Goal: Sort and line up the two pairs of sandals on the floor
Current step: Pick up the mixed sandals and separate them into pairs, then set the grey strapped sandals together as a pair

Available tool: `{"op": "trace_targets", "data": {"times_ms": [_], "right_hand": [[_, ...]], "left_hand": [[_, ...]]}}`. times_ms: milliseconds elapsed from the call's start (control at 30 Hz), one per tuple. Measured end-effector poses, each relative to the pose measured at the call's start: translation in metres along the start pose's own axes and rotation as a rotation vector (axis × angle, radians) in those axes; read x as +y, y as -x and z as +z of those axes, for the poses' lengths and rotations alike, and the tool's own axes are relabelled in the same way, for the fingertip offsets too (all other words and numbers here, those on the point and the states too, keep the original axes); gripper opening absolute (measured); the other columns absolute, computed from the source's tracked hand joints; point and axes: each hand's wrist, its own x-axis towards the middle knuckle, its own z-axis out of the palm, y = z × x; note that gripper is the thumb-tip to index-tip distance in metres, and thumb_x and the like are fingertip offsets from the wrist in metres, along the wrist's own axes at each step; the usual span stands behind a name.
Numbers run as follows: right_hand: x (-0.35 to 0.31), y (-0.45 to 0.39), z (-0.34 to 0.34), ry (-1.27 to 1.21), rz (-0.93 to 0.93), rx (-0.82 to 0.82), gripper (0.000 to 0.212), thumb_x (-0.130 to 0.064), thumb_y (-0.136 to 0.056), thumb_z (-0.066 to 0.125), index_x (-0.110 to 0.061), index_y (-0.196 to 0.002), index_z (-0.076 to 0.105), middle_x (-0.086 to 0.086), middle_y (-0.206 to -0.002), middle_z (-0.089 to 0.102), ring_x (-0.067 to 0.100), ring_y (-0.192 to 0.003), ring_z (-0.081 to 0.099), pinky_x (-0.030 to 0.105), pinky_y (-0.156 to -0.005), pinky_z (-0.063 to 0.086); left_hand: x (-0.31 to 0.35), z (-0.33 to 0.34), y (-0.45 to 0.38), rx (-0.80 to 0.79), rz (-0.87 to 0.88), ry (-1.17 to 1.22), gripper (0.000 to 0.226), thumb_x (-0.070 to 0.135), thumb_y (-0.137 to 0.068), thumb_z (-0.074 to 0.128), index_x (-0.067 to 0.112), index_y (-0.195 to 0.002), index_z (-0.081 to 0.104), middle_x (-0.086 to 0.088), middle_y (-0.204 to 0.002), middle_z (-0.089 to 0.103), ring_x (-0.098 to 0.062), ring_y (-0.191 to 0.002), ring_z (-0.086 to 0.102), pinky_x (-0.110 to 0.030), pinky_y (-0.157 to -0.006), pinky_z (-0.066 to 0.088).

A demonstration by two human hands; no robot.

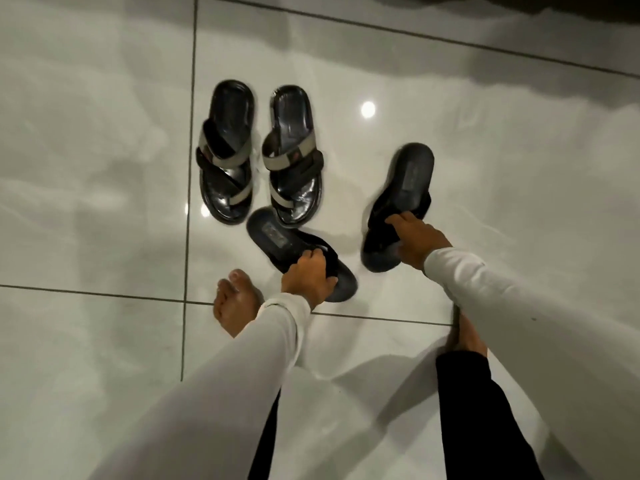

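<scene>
Two black sandals with grey straps stand side by side on the glossy white floor: one on the left (225, 150), one to its right (294, 157), heels away from me. My left hand (308, 278) grips the strap of a plain black sandal (277, 235) that lies slanted, its heel touching the toe of the right grey-strapped sandal. My right hand (415, 245) holds the strap of the second plain black sandal (405, 188), which is tilted, heel pointing up and to the right.
My bare left foot (235, 306) rests on the tile beside my left hand; my right foot (467, 337) shows under my right sleeve. Dark grout lines (188, 202) cross the floor. A dark edge runs along the top right (554, 15).
</scene>
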Motion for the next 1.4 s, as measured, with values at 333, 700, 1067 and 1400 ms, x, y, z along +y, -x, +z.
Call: {"op": "trace_targets", "data": {"times_ms": [333,700,1067,1400], "right_hand": [[0.058,0.047,0.066,-0.07,-0.078,-0.003,0.028,-0.006,-0.088,0.058,-0.008,-0.116,0.06,0.015,-0.123,0.054,0.037,-0.102,0.066,0.044,-0.087,0.057],[0.155,0.092,0.026,-0.064,-0.058,0.057,0.027,-0.009,-0.093,0.056,-0.013,-0.12,0.056,0.013,-0.119,0.051,0.035,-0.092,0.065,0.042,-0.078,0.058],[0.195,0.004,-0.042,-0.103,-0.096,0.294,0.03,-0.01,-0.093,0.059,-0.009,-0.123,0.058,0.015,-0.125,0.052,0.037,-0.1,0.062,0.044,-0.086,0.057],[0.19,0.04,-0.031,-0.177,-0.041,0.15,0.051,-0.01,-0.09,0.059,-0.014,-0.139,0.043,0.014,-0.135,0.046,0.038,-0.113,0.055,0.046,-0.088,0.054]], "left_hand": [[0.019,0.086,0.033,-0.009,0.002,-0.122,0.043,0.029,-0.101,0.052,0.015,-0.141,0.047,-0.016,-0.135,0.059,-0.043,-0.119,0.061,-0.051,-0.099,0.052],[0.144,0.074,0.056,0.033,0.17,-0.261,0.034,0.031,-0.1,0.052,0.018,-0.132,0.051,-0.012,-0.128,0.059,-0.038,-0.111,0.065,-0.047,-0.09,0.055],[0.249,0.034,-0.058,0.282,0.344,-0.3,0.029,0.018,-0.097,0.054,0.008,-0.124,0.058,-0.016,-0.125,0.056,-0.042,-0.103,0.065,-0.048,-0.083,0.057],[0.19,0.005,-0.025,0.31,0.212,-0.327,0.048,0.017,-0.095,0.057,0.013,-0.142,0.046,-0.014,-0.139,0.046,-0.038,-0.117,0.058,-0.047,-0.091,0.054]]}}
